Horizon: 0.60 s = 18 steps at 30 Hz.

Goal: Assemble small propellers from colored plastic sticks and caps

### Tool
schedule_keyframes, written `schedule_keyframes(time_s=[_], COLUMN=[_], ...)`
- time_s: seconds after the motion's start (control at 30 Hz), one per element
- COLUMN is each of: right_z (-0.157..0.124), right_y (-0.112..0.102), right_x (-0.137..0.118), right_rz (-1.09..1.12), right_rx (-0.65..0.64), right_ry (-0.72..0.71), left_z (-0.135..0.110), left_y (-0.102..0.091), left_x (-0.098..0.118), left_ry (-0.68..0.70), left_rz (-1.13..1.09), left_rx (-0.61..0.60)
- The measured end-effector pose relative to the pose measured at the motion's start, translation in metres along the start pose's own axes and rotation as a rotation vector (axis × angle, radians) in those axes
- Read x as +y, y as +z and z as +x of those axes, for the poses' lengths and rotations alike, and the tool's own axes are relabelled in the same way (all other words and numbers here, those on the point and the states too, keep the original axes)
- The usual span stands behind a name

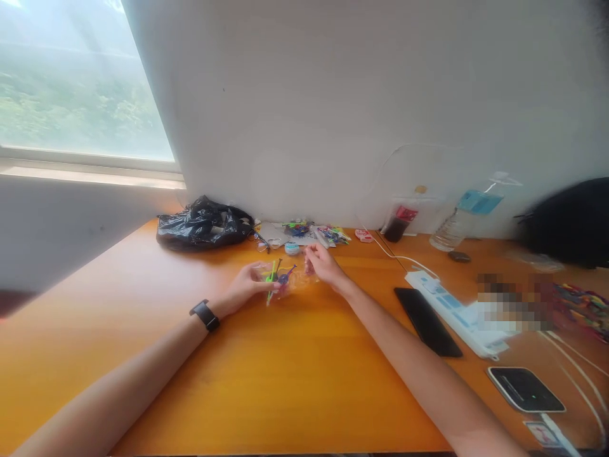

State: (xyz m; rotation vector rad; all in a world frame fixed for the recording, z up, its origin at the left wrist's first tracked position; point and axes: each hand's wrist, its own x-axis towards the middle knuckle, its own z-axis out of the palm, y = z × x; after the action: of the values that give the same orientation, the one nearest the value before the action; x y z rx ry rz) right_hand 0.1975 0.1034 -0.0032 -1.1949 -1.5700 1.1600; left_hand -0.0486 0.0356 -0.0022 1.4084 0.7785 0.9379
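Note:
Both my hands are stretched out over an orange wooden table [295,374]. Between them is a small clear plastic packet [285,279] holding colourful small tools, green and purple among them. My left hand [247,285], with a black band on its wrist, pinches the packet's left end. Fingers together, my right hand [323,263] grips the right end. The packet hangs just above the tabletop.
A crumpled black plastic bag [204,223] lies by the wall. Small colourful packets [309,233] are scattered behind my hands. To the right are a black phone [427,320], a white power strip [451,311], a water bottle [464,219], a small device [526,389] and cables.

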Motion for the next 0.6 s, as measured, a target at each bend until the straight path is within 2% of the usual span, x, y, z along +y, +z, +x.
schedule_keyframes(time_s=[0.1,0.17,0.23,0.3,0.37,0.47,0.6], right_z=[-0.003,-0.004,-0.006,-0.008,-0.01,-0.01,-0.01], right_y=[0.004,0.003,-0.001,-0.008,-0.018,-0.032,-0.038], right_x=[0.003,0.005,0.006,0.005,0.004,0.005,0.008], right_rz=[-0.072,-0.087,-0.069,-0.013,0.07,0.114,0.021], right_rx=[-0.087,-0.113,-0.153,-0.274,-0.462,-0.694,-0.744], right_ry=[-0.069,-0.099,-0.062,0.007,0.071,0.138,0.117], left_z=[0.0,0.001,0.001,0.001,0.001,0.001,0.004], left_y=[-0.001,-0.001,-0.002,-0.002,-0.002,-0.004,-0.006], left_x=[-0.002,-0.004,-0.005,-0.004,-0.001,0.012,0.041], left_ry=[-0.021,-0.052,-0.06,-0.035,0.006,0.047,0.107], left_rz=[0.004,0.011,0.032,0.091,0.201,0.404,0.654], left_rx=[0.0,0.062,0.119,0.176,0.247,0.292,0.229])
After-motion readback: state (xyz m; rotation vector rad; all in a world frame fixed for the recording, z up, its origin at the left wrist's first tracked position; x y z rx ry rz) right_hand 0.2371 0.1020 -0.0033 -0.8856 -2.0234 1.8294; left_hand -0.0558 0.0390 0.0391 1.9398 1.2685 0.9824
